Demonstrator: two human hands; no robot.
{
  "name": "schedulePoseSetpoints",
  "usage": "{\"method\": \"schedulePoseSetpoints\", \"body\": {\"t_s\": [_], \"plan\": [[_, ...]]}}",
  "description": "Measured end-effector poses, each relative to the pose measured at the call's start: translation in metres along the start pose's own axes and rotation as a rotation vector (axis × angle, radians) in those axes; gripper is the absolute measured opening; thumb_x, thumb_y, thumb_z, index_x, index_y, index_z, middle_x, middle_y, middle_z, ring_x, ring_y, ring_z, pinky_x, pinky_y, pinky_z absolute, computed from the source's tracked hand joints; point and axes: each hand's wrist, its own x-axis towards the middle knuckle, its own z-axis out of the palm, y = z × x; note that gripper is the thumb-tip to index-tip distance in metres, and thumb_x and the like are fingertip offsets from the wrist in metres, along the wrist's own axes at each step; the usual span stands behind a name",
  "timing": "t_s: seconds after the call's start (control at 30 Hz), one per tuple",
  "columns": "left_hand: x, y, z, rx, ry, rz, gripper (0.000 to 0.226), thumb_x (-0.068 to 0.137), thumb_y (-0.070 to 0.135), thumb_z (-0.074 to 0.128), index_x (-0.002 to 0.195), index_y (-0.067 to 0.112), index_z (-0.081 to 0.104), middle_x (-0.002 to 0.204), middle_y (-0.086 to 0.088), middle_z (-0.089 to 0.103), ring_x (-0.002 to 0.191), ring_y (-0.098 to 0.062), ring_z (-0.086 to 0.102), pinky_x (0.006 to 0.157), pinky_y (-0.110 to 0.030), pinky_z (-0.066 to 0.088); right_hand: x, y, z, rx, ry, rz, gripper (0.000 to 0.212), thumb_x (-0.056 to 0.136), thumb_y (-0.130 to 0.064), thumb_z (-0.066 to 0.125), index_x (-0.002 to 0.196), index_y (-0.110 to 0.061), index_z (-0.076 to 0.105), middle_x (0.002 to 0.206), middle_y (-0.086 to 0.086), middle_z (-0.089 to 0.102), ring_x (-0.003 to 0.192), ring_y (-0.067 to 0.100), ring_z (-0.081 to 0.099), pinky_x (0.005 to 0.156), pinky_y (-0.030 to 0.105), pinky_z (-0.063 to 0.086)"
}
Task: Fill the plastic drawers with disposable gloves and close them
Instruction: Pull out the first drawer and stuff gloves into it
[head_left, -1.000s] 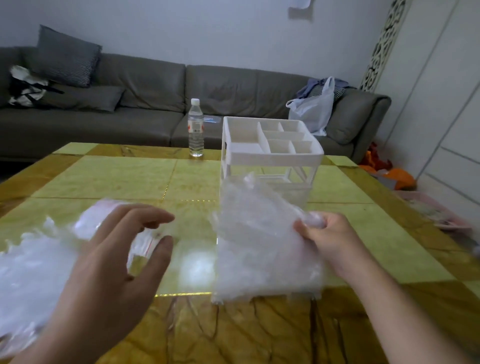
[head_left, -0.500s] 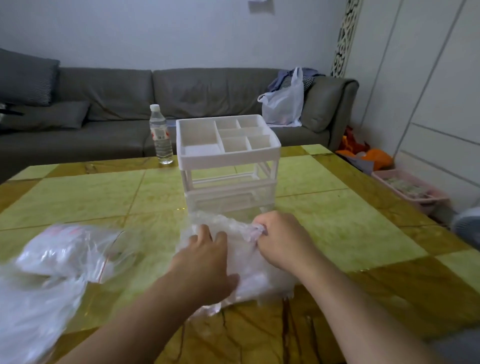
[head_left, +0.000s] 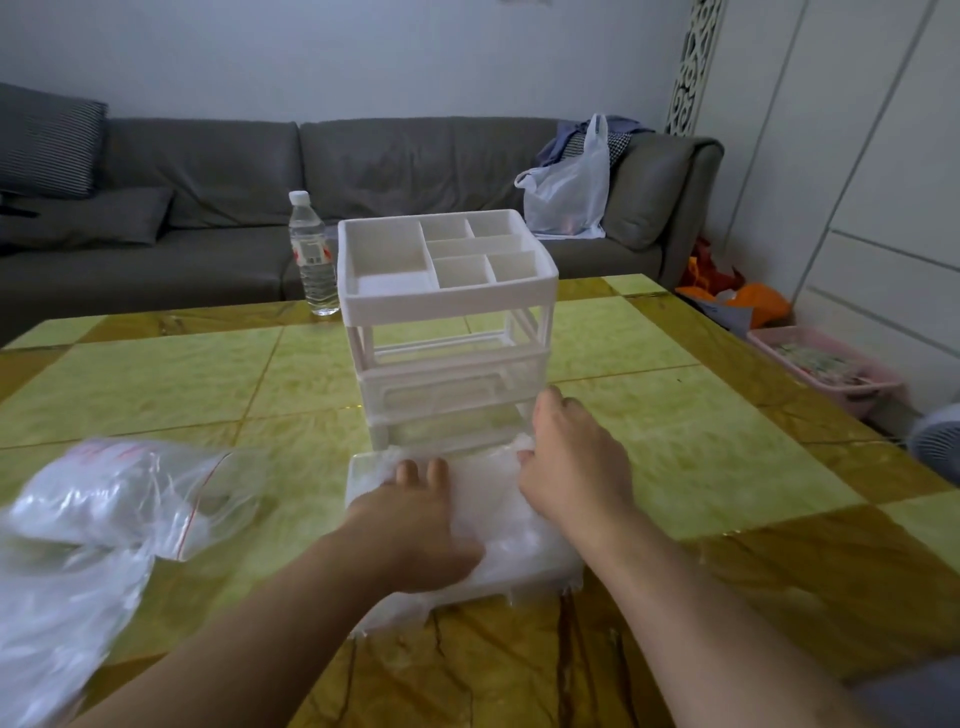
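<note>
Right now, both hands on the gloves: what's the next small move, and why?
Probably tuck the overhanging edges in. The left hand and right hand press the disposable gloves into the pulled-out drawer, but film spills past its near edge, so closing would likely snag.

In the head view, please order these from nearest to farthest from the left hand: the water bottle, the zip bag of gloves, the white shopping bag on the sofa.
From the left hand, which presses on the gloves:
1. Zip bag of gloves, on the table to its left.
2. Water bottle, at the table's far edge.
3. White shopping bag, on the sofa, far right.
</note>
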Motion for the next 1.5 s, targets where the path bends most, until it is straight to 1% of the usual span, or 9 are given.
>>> {"method": "schedulePoseSetpoints", "body": {"t_s": [0.2,0.43,0.7,0.83,0.93,1.17,1.3,1.4,1.5], "plan": [[-0.003,0.000,0.001,0.016,0.024,0.028,0.090,0.079,0.074,0.040,0.151,0.023,0.023,0.148,-0.008,0.036,0.133,-0.028,0.044,0.098,-0.045,0.048,-0.015,-0.039,-0.024,0.182,-0.092,-0.209,0.008,0.089,-0.012,0.057,0.088,-0.019,0.061,0.094,-0.003,0.057,0.087,0.020,0.058,0.072,0.036,0.054],[-0.006,-0.001,-0.002,-0.068,0.006,0.039,0.088,0.088,0.061,0.058,0.152,0.014,0.019,0.150,-0.011,0.031,0.137,-0.028,0.042,0.102,-0.038,0.042,-0.020,-0.029,0.015,-0.106,-0.569,-0.134,0.071,0.086,-0.031,0.076,0.148,-0.015,0.047,0.155,0.008,0.033,0.149,0.028,0.029,0.122,0.036,0.035],[0.002,-0.001,0.003,-0.385,0.004,-0.065,0.110,0.079,0.054,0.071,0.157,0.008,0.008,0.157,-0.015,0.020,0.147,-0.031,0.028,0.119,-0.038,0.033,-0.005,-0.033,0.024,-0.079,-0.724,0.000,0.099,0.081,-0.022,0.081,0.159,-0.026,0.021,0.160,0.012,0.013,0.153,0.037,0.022,0.120,0.048,0.039],[0.001,0.002,0.012,-0.136,0.054,0.061,0.094,0.089,0.062,0.057,0.161,0.035,0.002,0.149,-0.019,0.020,0.140,-0.039,0.021,0.121,-0.045,0.024,-0.005,-0.027,0.028,-0.035,-0.712,-0.003,0.101,0.079,-0.028,0.084,0.158,-0.030,0.022,0.158,0.009,0.016,0.151,0.035,0.024,0.120,0.047,0.039],[-0.002,-0.003,0.011,-0.147,0.063,0.053,0.087,0.094,0.053,0.058,0.161,0.024,0.009,0.151,-0.015,0.025,0.138,-0.037,0.029,0.118,-0.041,0.030,-0.006,-0.026,0.030,-0.023,-0.700,0.001,0.100,0.082,-0.028,0.082,0.161,-0.029,0.021,0.161,0.008,0.011,0.153,0.035,0.019,0.123,0.048,0.036],[-0.054,-0.005,-0.003,-0.112,0.250,0.273,0.013,0.102,0.037,0.047,0.114,0.034,0.050,0.118,0.012,0.045,0.113,-0.013,0.044,0.087,-0.028,0.045,-0.003,-0.029,0.037,-0.053,-0.716,0.003,0.078,0.093,-0.028,0.070,0.156,-0.023,0.024,0.164,0.016,0.006,0.154,0.038,0.015,0.124,0.055,0.032],[-0.051,-0.006,0.001,-0.146,0.131,0.248,0.022,0.104,0.036,0.042,0.086,0.031,0.054,0.099,0.009,0.058,0.097,-0.013,0.055,0.085,-0.032,0.050,-0.005,-0.025,0.033,-0.010,-0.694,-0.002,0.069,0.098,-0.019,0.063,0.156,-0.022,0.027,0.164,0.016,0.007,0.153,0.039,0.017,0.125,0.056,0.029],[-0.038,-0.008,-0.002,-0.260,0.036,0.115,0.023,0.102,0.046,0.052,0.109,0.026,0.061,0.102,0.007,0.065,0.092,-0.011,0.062,0.076,-0.026,0.049,-0.006,-0.026,0.025,0.002,-0.739,0.001,0.093,0.090,-0.022,0.074,0.164,-0.025,0.017,0.170,0.013,-0.001,0.158,0.037,0.009,0.127,0.057,0.026],[-0.026,-0.002,-0.004,-0.305,0.007,0.026,0.066,0.096,0.043,0.064,0.144,0.012,0.032,0.110,-0.005,0.071,0.092,-0.017,0.064,0.078,-0.026,0.049,-0.006,-0.028,0.023,0.005,-0.738,0.015,0.106,0.086,-0.028,0.081,0.166,-0.027,0.011,0.170,0.012,0.002,0.158,0.036,0.011,0.127,0.055,0.028]]}}
